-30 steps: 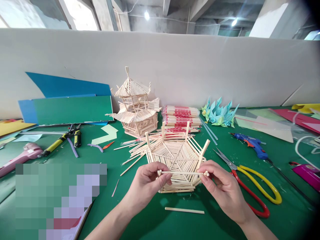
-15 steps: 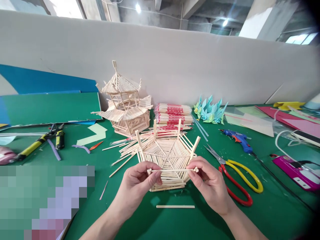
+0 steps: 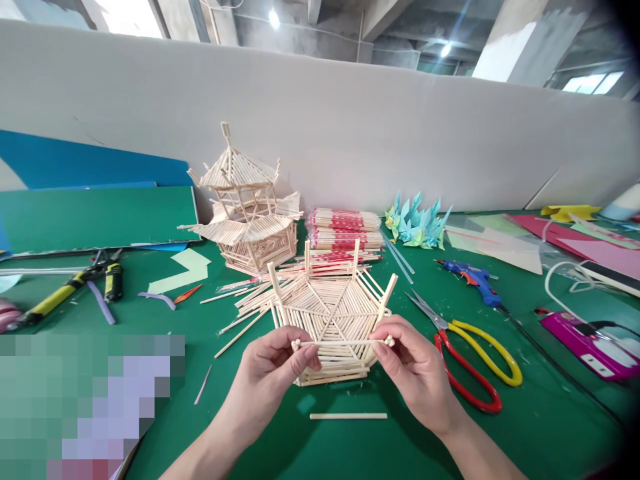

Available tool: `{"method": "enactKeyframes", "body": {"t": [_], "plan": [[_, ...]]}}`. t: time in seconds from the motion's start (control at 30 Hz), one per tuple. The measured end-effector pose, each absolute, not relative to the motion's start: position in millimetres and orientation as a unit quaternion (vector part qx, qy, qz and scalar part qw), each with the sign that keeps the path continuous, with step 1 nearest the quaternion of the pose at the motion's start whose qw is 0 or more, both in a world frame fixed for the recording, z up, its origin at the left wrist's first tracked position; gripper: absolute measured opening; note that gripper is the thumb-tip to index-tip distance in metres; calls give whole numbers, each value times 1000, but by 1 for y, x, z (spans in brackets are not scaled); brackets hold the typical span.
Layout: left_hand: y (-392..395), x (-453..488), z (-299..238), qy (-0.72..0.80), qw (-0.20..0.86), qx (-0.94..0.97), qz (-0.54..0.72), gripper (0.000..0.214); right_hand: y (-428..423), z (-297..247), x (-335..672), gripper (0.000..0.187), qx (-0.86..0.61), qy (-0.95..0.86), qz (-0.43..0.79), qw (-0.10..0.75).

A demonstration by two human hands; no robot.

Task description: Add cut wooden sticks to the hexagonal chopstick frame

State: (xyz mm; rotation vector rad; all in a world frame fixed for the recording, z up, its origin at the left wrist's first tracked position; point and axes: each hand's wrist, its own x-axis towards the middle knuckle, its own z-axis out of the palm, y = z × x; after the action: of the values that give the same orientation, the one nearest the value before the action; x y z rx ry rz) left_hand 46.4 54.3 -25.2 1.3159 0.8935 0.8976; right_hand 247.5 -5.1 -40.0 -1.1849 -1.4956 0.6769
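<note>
A pale octagonal platform of wooden sticks (image 3: 335, 313) lies in front of me, with bundled posts standing up at its corners. Over its near edge runs a thin wooden stick (image 3: 340, 343), level from side to side. My left hand (image 3: 280, 363) pinches its left end and my right hand (image 3: 413, 370) its right end. At both ends show small bundles of stick tips, which look like the tops of the near posts; the fingers hide how they join. One loose stick (image 3: 349, 416) lies on the green table nearer to me.
Behind the platform stand a stick pagoda (image 3: 245, 207) and wrapped stick bundles (image 3: 345, 230). Scissors (image 3: 470, 347), a blue glue gun (image 3: 473, 280) and a magenta power strip (image 3: 590, 343) lie to the right. Yellow-handled pliers (image 3: 75, 290) and paper scraps are at left.
Both hands keep the same pinch on the stick. The whole view has shifted very slightly; nothing on the table has visibly moved.
</note>
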Motion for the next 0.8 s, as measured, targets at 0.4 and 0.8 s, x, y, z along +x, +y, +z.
{"method": "enactKeyframes", "body": {"t": [0.4, 0.8], "plan": [[53, 49, -36, 345, 634, 545, 427, 17, -6, -44, 247, 8, -497, -624, 275, 537], [51, 51, -37, 343, 626, 540, 446, 21, -8, -48, 245, 8, -500, -623, 264, 541]]}}
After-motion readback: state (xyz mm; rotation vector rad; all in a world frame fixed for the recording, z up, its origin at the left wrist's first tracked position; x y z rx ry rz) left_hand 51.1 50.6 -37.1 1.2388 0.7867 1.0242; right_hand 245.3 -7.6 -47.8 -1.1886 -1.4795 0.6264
